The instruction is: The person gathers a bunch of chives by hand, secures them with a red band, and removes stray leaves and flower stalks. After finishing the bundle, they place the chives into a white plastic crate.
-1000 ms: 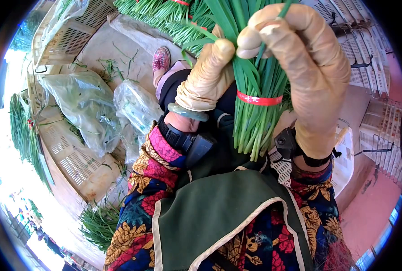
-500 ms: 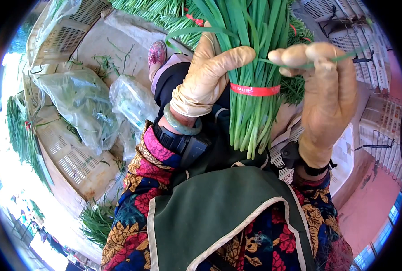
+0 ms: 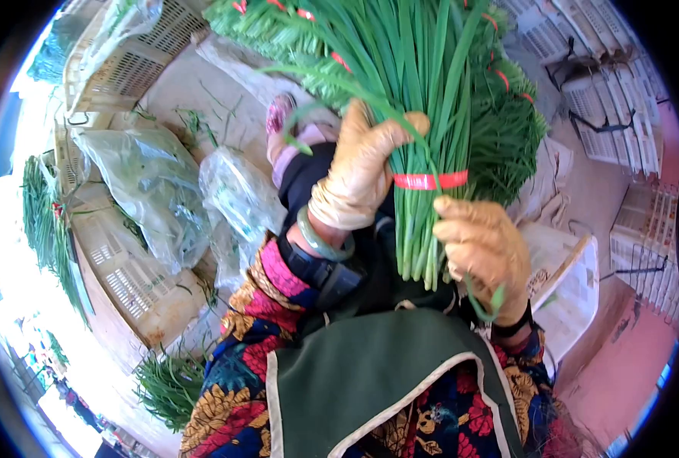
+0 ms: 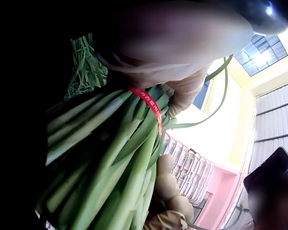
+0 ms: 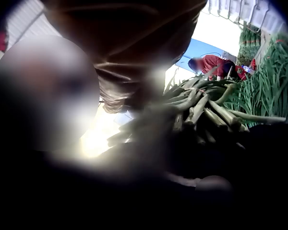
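Note:
A bunch of long green leaves [image 3: 423, 84] with pale stems hangs upright before the apron, a red band [image 3: 431, 181] round it. The gloved left hand [image 3: 355, 172] grips its left side, thumb across the front above the band. Close to the stems on the right, the gloved right hand [image 3: 485, 244] has curled fingers, with a thin loose leaf [image 3: 494, 301] caught in it. In the left wrist view the right hand's fingers [image 4: 168, 187] lie beside the banded bunch [image 4: 120, 163]. Stem ends [image 5: 206, 110] show below the dark, blurred glove in the right wrist view.
More banded bunches [image 3: 507, 145] lie beyond the hands. Plastic bags [image 3: 145, 183] and a crate [image 3: 137, 267] are at the left; a white crate [image 3: 576, 298] and stacked crates [image 3: 603, 107] stand at the right. Another person [image 5: 213, 64] is in the background.
The right hand has come down and inward to the stems, bringing the loose leaf with it. The left hand keeps its grip, and the bunch has shifted slightly downward in view since the last frame.

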{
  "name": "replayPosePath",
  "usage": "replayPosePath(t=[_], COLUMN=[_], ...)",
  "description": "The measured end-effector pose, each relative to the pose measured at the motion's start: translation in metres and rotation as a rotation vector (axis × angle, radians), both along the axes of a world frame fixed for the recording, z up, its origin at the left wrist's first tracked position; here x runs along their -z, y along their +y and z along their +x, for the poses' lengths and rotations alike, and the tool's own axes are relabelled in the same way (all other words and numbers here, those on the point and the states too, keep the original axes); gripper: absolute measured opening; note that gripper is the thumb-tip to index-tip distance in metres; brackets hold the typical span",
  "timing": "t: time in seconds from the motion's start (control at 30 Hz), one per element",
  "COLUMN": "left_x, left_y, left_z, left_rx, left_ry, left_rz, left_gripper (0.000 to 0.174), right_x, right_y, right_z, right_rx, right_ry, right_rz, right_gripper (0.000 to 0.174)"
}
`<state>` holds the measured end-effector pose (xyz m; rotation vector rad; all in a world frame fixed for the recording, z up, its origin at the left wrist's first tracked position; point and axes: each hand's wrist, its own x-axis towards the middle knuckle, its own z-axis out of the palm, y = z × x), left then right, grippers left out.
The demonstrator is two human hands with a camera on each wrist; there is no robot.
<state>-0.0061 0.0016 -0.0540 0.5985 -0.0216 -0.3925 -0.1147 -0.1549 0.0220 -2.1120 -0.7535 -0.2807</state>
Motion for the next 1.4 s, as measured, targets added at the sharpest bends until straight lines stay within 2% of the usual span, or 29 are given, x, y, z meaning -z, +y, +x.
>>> replayPosePath(t=[0.07,0.17,0.23,0.27,0.33,0.4,0.47,0.67,0.77,0.9,0.97,1.13,1.23,1.3,1.4], left_x=[-0.004,-0.007,-0.013,-0.009,-0.015,-0.015,-0.017,-0.017,-0.025,-0.023,-0.024,-0.029,-0.028,-0.032,-0.031], left_y=[-0.003,-0.003,-0.003,-0.003,-0.005,-0.005,-0.006,-0.007,-0.010,-0.014,-0.013,-0.016,-0.018,-0.017,-0.019], left_z=[0.001,0.001,-0.001,0.000,-0.002,-0.005,-0.004,-0.003,0.000,0.000,-0.002,-0.005,-0.003,-0.004,-0.008], left_rx=[-0.024,-0.011,-0.016,0.006,-0.002,-0.007,-0.032,-0.037,-0.007,-0.031,-0.011,0.000,0.008,0.029,0.011], left_ry=[0.025,0.040,0.050,0.036,0.031,0.041,0.051,0.039,-0.002,-0.025,-0.016,-0.047,-0.105,-0.153,-0.146], left_rz=[0.035,-0.010,0.051,-0.027,-0.019,-0.002,0.023,0.149,0.109,0.105,0.125,0.124,0.169,0.213,0.147], left_gripper=[0.046,0.046,0.048,0.047,0.043,0.041,0.040,0.036,0.046,0.050,0.049,0.054,0.050,0.048,0.047], right_x=[0.004,-0.010,0.004,0.005,0.004,0.001,-0.001,0.004,0.000,0.000,0.000,0.007,-0.002,0.002,0.004], right_y=[-0.002,-0.008,-0.009,-0.005,0.001,0.006,0.005,0.007,0.008,-0.001,-0.003,-0.002,-0.005,-0.011,-0.007], right_z=[0.002,0.008,0.013,0.016,0.029,0.037,0.045,0.046,0.045,0.036,0.027,0.005,0.003,0.007,0.008], right_rx=[-0.021,-0.069,0.014,0.111,0.244,0.292,0.260,0.281,0.397,0.416,0.368,0.437,0.419,0.443,0.521], right_ry=[-0.094,-0.022,-0.075,-0.033,0.049,0.060,-0.055,-0.210,-0.188,-0.264,-0.261,-0.279,-0.249,-0.172,0.218], right_rz=[-0.079,-0.141,0.262,0.367,0.451,0.320,-0.014,-0.046,-0.019,-0.267,-0.258,-0.243,-0.285,-0.116,0.457], right_gripper=[0.035,0.026,0.017,0.014,0.022,0.024,0.027,0.039,0.041,0.032,0.036,0.034,0.032,0.025,0.018])
